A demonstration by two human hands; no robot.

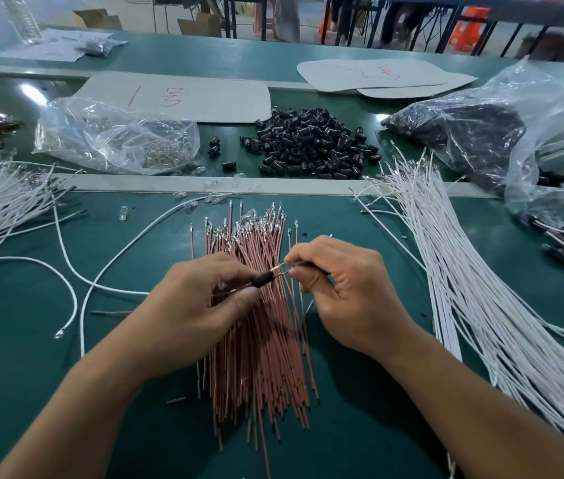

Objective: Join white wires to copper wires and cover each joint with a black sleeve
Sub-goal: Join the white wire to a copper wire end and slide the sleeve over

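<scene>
Wires (256,305), sleeves (311,143) across green workbench (32,340)

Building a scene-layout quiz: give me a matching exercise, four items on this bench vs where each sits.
Items:
1. copper wires
2. loose black sleeves
3. white wire bundle
4. bag of clear parts

Places:
A. far left, behind the divider strip
B. under both hands, centre
C. right of the hands, fanned diagonally
D. far centre, in an open heap

Pairs: 1-B, 2-D, 3-C, 4-A
</scene>
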